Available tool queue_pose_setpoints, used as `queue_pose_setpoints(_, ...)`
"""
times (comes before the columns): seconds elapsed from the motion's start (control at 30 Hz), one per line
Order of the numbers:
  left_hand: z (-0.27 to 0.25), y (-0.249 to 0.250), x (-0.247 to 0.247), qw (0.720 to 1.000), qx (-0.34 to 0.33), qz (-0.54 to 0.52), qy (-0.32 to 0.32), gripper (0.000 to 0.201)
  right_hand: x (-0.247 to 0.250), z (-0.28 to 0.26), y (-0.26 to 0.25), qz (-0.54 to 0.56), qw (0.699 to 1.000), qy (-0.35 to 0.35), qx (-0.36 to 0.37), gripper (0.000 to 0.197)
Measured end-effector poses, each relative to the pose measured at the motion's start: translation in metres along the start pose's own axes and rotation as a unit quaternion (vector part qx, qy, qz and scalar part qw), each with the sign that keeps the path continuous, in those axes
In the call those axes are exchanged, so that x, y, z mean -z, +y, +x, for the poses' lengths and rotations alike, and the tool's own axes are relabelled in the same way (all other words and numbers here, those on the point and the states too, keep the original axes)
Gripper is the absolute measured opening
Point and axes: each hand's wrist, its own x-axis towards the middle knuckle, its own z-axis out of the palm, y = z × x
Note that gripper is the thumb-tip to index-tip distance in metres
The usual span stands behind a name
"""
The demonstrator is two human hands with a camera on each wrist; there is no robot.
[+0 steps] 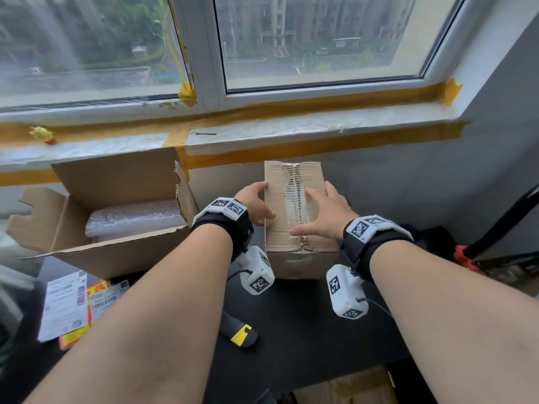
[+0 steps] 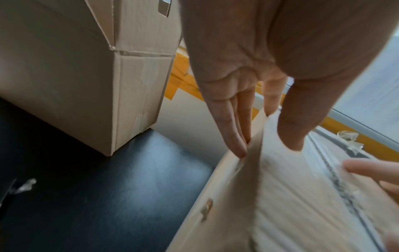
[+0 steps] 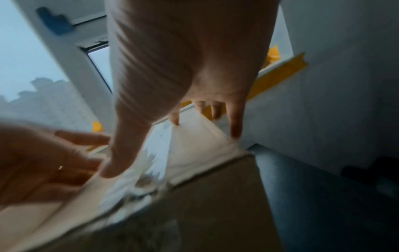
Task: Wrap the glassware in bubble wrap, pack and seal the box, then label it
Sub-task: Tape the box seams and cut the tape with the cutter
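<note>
Two hands (image 1: 256, 204) (image 1: 323, 214) on one closed box (image 1: 294, 228); two boxes.

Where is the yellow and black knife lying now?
In the head view the knife lies on the black table, near its front, between the two forearms, right of the paper labels and in front of the small closed box.

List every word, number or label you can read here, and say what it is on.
No text can be quoted.
White shipping label: barcode and printed lines, too blurred to read.
Red and yellow label beneath it: print blurred.
Wrist markers: black and white square codes, no words.
Small box: no print visible.
</note>
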Motion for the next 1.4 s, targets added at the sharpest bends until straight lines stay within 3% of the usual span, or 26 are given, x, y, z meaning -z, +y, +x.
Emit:
queue_pose_setpoints(0.13, -0.008, -0.006, -0.005, 1.0, -0.008, 0.024, -0.009, 0.091, -0.011, -0.02, -0.009, -0.14, 0.988, -0.037, 0.059, 0.13)
queue_pose_setpoints(0.33, -0.016, -0.023, -0.003, 0.995, -0.047, 0.085, 0.007, 0.092, -0.033, -0.028, -0.016, -0.194, 0.98, 0.008, 0.052, 0.109)
queue_pose_setpoints(0.43, -0.019, -0.029, 0.004, 0.999, -0.032, 0.023, 0.023, 0.078, -0.028, -0.03, -0.031, -0.179, 0.983, 0.001, 0.048, 0.108)
queue_pose_setpoints(0.53, -0.025, -0.029, 0.024, 0.997, -0.021, -0.001, 0.067, 0.054, -0.016, -0.03, -0.054, -0.101, 0.992, 0.021, 0.074, 0.093)
queue_pose_setpoints(0.67, -0.044, -0.03, 0.068, 0.984, -0.039, -0.018, 0.172, 0.023, -0.01, -0.012, -0.095, -0.042, 0.993, 0.029, 0.108, 0.064)
queue_pose_setpoints(0.87, -0.09, -0.066, 0.166, 0.919, -0.005, 0.043, 0.393, 0.025, -0.017, 0.004, -0.171, 0.025, 0.985, 0.029, 0.171, 0.038)
queue_pose_setpoints(1.0, -0.105, -0.101, 0.229, 0.876, 0.071, 0.021, 0.477, 0.029, -0.026, 0.018, -0.208, 0.047, 0.984, 0.027, 0.168, 0.037)
queue_pose_setpoints(1.1, -0.107, -0.127, 0.257, 0.862, 0.11, 0.008, 0.494, 0.03, -0.034, 0.025, -0.226, 0.059, 0.983, 0.03, 0.169, 0.034)
queue_pose_setpoints(1.2, -0.102, -0.147, 0.271, 0.867, 0.132, -0.022, 0.48, 0.031, -0.043, 0.031, -0.239, 0.062, 0.984, 0.023, 0.163, 0.034)
queue_pose_setpoints(1.3, -0.094, -0.159, 0.277, 0.878, 0.123, -0.054, 0.459, 0.027, -0.052, 0.039, -0.247, 0.07, 0.987, 0.005, 0.147, 0.035)
queue_pose_setpoints(1.4, -0.085, -0.167, 0.28, 0.881, 0.105, -0.154, 0.434, 0.027, -0.06, 0.045, -0.251, 0.065, 0.989, 0.005, 0.134, 0.035)
